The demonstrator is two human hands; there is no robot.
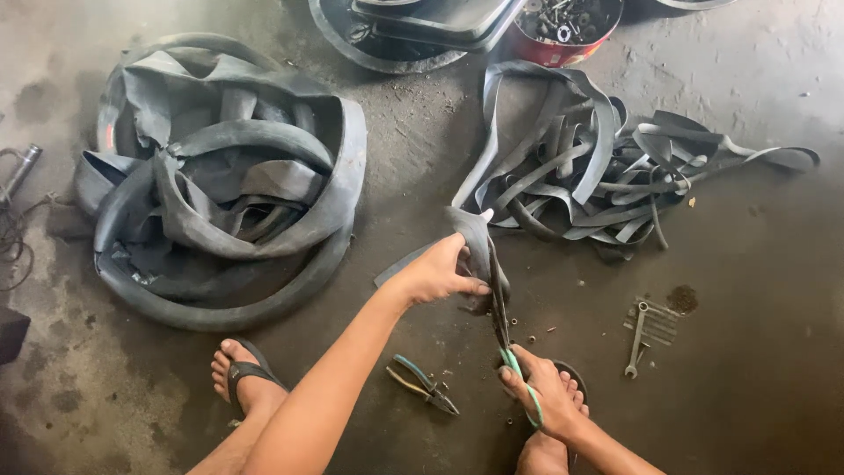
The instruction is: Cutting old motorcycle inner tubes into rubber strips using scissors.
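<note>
Head view: two hands cutting a rubber strip on a concrete floor.

Left hand point(437, 273) fingers are clamped on the black rubber strip point(475, 242); right hand point(543, 391) fingers are closed round green-handled scissors point(508, 339) just below it. Beyond the fingers lie one heap of cut strips point(598, 167) and one pile of inner tubes point(229, 176), a red tub point(554, 53) farther off. One pliers point(422, 384) and one wrench point(636, 339) flank the fingers on the stained grey floor point(756, 290).
</note>
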